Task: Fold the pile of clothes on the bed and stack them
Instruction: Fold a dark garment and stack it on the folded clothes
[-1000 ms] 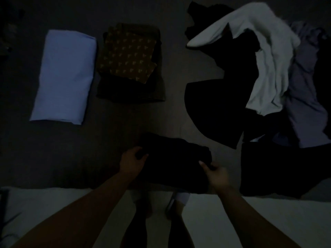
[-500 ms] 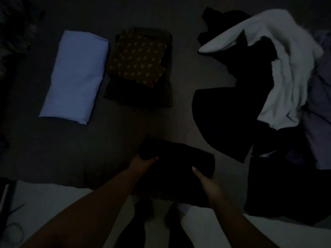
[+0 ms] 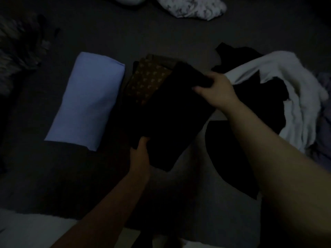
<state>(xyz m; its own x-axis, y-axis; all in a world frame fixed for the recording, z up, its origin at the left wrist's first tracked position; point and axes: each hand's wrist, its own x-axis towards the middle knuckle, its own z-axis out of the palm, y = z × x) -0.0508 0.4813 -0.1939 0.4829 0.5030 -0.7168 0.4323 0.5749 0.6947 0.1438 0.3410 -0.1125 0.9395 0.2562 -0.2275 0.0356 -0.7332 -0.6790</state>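
Nearest to us, our left hand (image 3: 140, 154) grips the near edge of the folded black garment (image 3: 172, 119), thumb on top and the other fingers hidden beneath it; the garment slants away from us, its far end over the patterned brown garment (image 3: 145, 81), which lies on a darker folded stack; whether the black piece rests on that stack or hangs just above it we cannot tell in this dim light; farther out, our right hand (image 3: 216, 90) clasps the garment's far corner, fingers curled around the edge; just left of the stack lies a folded pale blue cloth (image 3: 87, 102) on the dark bed (image 3: 161, 33); to the right sits the unfolded pile, a white garment (image 3: 293, 97) draped over black ones; at the far edge lies a white printed fabric (image 3: 193, 6).
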